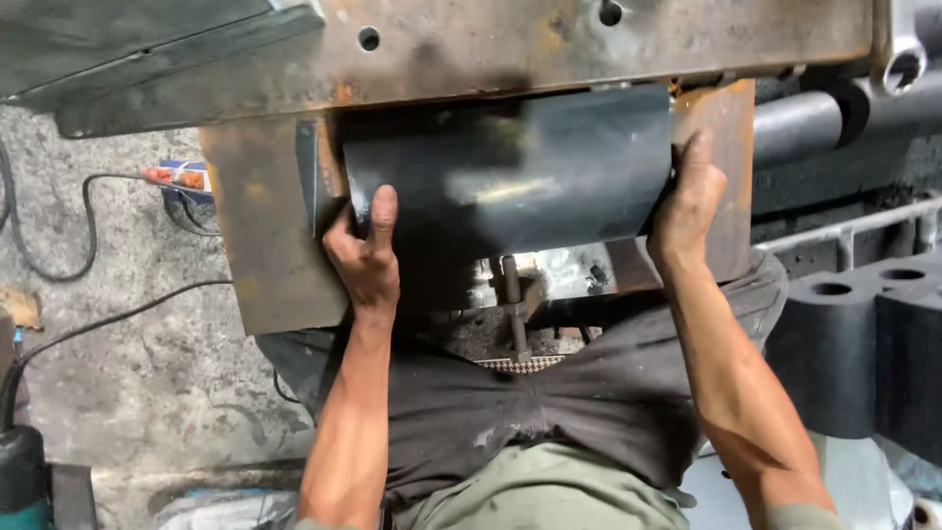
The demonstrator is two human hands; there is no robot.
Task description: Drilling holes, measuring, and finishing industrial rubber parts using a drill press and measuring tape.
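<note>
Under the rusty steel beam [471,49], a curved dark metal sheet [510,172] is gripped at both side edges, left hand [365,257] with fingers wrapped around it, right hand [687,201] likewise, apparently so it is kept square against the rusty plate [260,236].

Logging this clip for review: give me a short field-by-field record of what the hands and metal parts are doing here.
Setting: workshop with a concrete floor
Held item: dark curved sheet-metal panel, bowed outward
Left hand: left hand grips the panel's left edge, thumb laid on its face
Right hand: right hand grips the panel's right edge
Behind panel: rusty flat steel plate
Above: rusty steel beam with drilled holes
Floor items: black cables
Right side: black blocks with round holes
</note>
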